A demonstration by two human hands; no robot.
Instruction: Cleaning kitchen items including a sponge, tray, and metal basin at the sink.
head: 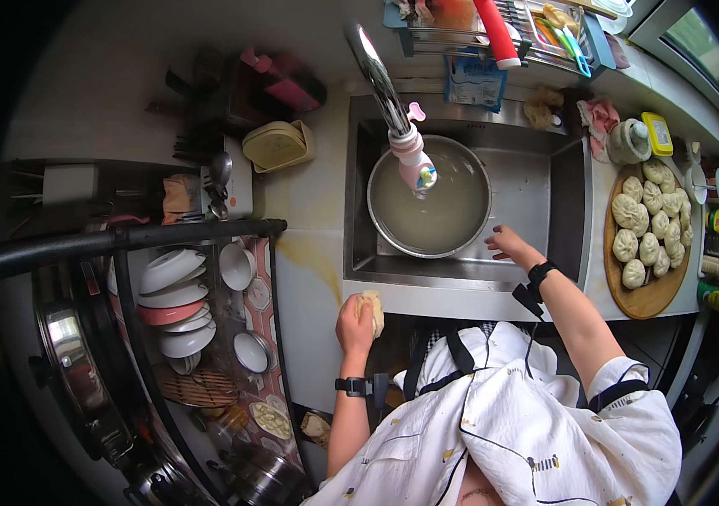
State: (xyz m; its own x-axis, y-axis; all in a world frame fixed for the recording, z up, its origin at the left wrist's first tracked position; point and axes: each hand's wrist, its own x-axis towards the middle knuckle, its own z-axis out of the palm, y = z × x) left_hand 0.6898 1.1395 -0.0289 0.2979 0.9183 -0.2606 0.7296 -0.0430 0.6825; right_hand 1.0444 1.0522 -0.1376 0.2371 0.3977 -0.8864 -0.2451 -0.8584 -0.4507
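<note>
My left hand (353, 327) is closed around a folded cream-coloured cloth or sponge (371, 314) at the front edge of the counter, left of the sink. Which of the two it is, I cannot tell. Over the right part of the stainless steel sink (521, 183), my right hand (509, 245) hangs with its fingers apart and nothing in them. Just left of those fingers, a round metal basin (429, 218) of cloudy water stands in the sink. Above the basin reaches a chrome tap (380, 82) with a pink and white spout attachment (414, 166).
Pleated buns (625, 245) fill a round wooden board (634, 307) on the right. On the left, a black-framed rack (198, 229) holds stacked bowls (173, 269). A yellow plastic container (277, 147) sits behind a yellowish stain (312, 256) on the white counter. Above hangs a utensil shelf (441, 38).
</note>
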